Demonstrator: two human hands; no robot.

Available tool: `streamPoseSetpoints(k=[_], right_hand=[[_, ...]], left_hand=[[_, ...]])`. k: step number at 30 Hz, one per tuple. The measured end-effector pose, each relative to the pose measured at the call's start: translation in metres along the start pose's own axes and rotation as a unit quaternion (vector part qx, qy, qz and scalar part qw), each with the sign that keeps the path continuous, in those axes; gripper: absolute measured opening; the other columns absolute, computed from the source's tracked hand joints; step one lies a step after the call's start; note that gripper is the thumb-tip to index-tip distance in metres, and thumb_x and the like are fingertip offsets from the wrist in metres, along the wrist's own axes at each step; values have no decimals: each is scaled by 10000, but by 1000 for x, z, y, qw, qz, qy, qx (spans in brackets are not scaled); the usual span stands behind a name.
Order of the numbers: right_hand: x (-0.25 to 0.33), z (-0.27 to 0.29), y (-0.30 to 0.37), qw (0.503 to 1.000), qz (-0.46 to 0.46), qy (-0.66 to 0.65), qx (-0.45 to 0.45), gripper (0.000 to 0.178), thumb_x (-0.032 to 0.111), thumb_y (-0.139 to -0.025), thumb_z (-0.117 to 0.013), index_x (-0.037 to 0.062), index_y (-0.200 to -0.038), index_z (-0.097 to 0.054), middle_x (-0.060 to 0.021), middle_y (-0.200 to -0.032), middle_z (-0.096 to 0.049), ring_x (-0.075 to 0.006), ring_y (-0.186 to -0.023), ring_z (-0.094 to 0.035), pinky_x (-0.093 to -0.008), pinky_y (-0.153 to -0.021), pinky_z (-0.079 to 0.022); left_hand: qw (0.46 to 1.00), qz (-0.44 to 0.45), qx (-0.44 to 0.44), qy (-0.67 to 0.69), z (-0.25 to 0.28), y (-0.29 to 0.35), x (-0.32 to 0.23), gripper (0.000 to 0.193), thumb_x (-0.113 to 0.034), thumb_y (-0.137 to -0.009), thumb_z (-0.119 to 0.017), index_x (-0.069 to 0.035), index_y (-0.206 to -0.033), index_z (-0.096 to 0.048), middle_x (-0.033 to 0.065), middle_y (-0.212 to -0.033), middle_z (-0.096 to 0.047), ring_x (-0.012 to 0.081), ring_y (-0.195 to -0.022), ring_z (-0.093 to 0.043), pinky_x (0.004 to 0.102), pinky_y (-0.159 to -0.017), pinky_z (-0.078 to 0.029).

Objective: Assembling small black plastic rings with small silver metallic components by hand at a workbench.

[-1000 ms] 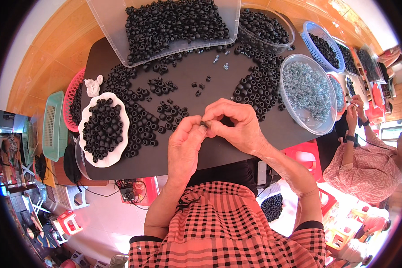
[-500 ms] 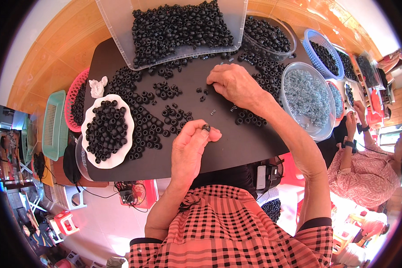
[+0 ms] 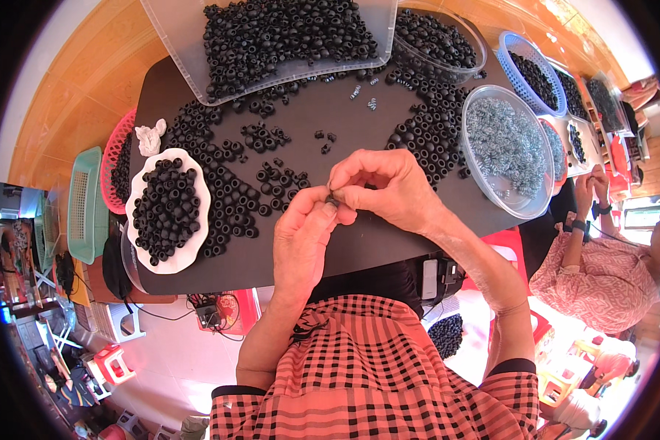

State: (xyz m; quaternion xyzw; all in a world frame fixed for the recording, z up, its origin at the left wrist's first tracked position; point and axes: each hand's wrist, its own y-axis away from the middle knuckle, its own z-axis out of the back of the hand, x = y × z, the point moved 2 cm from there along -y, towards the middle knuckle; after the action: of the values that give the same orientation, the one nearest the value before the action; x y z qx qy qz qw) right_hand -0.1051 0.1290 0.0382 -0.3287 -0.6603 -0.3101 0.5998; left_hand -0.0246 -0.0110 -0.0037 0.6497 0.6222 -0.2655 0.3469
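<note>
Over the near part of the dark table (image 3: 308, 257), my two hands meet fingertip to fingertip. Between the thumb and fingers of my left hand (image 3: 301, 242) is a small round black plastic piece (image 3: 333, 202), mostly covered by fingers. My right hand (image 3: 392, 192) pinches at its top; what lies in that pinch is too small and hidden to make out. Just beyond are a few smaller black parts (image 3: 325, 138), with loose metal coil springs (image 3: 372, 104) farther back. Heaps of hollow round black pieces (image 3: 231, 198) lie left of my hands, and more (image 3: 429, 139) to the right.
A clear tub (image 3: 170, 44) of black pieces stands at the back. Left is a scalloped white plate (image 3: 187, 258); right, a clear bowl (image 3: 519, 213) of springs. A pink basket (image 3: 110, 176), green basket (image 3: 88, 198) and blue basket (image 3: 507, 55) flank the table. Another person (image 3: 598, 279) sits at right.
My right hand has come back from the far middle of the table to my left hand, and its fingertips now touch the black piece. The view has shifted slightly.
</note>
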Motion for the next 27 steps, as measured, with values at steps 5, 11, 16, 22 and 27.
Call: streamPoseSetpoints(k=[5,11,16,22,27], right_hand=[[-14,2,5,999,4,-27,-19,64,0,-843,-632,14,-895,-667,4,-709,-659,-45,-674,-602,-217,-620,-483],[-9,1,9,1000,11,8,-18,126,-16,-830,-630,3,-942,-685,-26,-761,-669,-69,-668,-613,-223,-621,-494],[-3,-5,11,996,73,45,-34,134,-38,-812,-630,-15,-923,-702,-65,-884,-664,-84,-677,-624,-221,-631,-515],[-16,-12,17,990,101,44,-93,158,-38,-811,-635,-11,-950,-705,-62,-895,-664,-95,-738,-635,-229,-654,-525],[-17,-10,17,990,103,46,-80,174,-35,-813,-642,-4,-971,-709,-66,-900,-669,-105,-749,-637,-252,-680,-534]], left_hand=[[1000,-3,3,-3,-1,0,0,242,-77,-963,-515,32,-1168,-585,97,-946,-662,178,-890,-635,348,-888,-500],[999,-3,-2,-36,-2,1,-1,225,-55,-968,-509,35,-1159,-590,86,-953,-654,171,-900,-626,338,-886,-502],[1000,-9,-4,-28,-4,1,0,190,-61,-969,-536,41,-1122,-587,61,-958,-642,121,-894,-598,253,-839,-476],[999,-16,-19,-23,-7,1,0,177,-49,-972,-538,36,-1116,-595,46,-956,-631,115,-891,-588,246,-832,-471],[999,-13,-23,-41,-6,2,-1,186,-46,-970,-545,38,-1128,-596,43,-949,-642,108,-886,-593,245,-830,-475]])
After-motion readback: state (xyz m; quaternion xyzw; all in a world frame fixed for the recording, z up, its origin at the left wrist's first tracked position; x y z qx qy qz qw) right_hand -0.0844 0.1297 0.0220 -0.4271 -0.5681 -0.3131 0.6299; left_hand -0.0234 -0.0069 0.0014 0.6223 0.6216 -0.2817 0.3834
